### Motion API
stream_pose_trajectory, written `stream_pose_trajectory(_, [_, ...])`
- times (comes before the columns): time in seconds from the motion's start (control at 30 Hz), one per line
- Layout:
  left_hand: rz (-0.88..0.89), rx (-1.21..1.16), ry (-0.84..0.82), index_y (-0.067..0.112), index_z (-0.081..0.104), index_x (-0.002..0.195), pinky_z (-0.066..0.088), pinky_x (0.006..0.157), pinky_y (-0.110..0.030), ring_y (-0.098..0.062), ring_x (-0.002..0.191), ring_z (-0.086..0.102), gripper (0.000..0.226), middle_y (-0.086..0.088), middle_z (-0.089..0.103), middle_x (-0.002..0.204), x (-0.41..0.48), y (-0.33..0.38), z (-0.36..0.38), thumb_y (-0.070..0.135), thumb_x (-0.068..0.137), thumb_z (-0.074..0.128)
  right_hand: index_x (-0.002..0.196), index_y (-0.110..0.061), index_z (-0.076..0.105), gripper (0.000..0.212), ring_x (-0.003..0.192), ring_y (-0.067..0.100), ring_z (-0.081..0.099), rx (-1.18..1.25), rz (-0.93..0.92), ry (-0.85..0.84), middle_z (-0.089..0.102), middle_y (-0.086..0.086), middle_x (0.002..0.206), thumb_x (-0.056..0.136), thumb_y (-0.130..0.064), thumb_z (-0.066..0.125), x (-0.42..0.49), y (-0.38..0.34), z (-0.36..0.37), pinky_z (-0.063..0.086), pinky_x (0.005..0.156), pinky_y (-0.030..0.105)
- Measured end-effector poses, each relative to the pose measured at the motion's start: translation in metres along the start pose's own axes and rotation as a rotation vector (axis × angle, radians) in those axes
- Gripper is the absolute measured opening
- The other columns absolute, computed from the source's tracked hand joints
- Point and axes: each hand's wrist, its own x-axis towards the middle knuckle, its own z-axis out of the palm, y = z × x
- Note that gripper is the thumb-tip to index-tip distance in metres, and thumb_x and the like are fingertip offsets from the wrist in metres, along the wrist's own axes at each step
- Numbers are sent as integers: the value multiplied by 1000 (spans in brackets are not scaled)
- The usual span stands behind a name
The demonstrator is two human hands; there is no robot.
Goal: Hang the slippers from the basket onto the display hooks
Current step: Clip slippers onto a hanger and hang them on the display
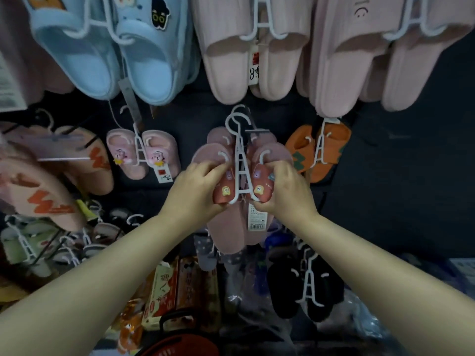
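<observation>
One red basket (177,344) sits nearest, at the bottom edge. Beyond it, the left hand (198,186) and right hand (285,188) each clamp one of the small red slippers (225,187) on a white hanger (241,165), held up below large pink slippers (231,60).

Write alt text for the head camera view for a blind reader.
The left hand and right hand each grip one side of a red slipper pair on a white hanger, held up against a dark display wall. Blue slippers, pink slippers and an orange pair hang around it; a red basket sits at the bottom edge.
</observation>
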Motion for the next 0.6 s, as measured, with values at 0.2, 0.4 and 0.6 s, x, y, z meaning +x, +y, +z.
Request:
stream_pose_trajectory(0.2, [-18,14,1,14,52,132,49,79,-48,-38,104,53,76,-10,58,122,42,-13,29,40,66,79,114,-10,53,65,102,26,52,43,-6,-27,55,7,110,63,-36,83,37,30,18,20,68,22])
stream_pose_trajectory(0.4, [-58,38,-44,12,47,135,46,81,-45,-36,106,52,84,-13,56,122,75,-27,58,39,63,81,108,-2,57,72,91,36,59,70,-12,-17,60,17,100,48,-24,90,64,59,53,45,77,38])
stream_pose_trajectory(0.6, [-4,100,-106,4,60,115,51,71,-48,-41,94,61,78,-18,63,109,87,-40,82,29,48,89,109,-5,50,81,84,36,61,-42,-87,-59,61,16,95,43,-29,89,74,79,80,47,75,34])
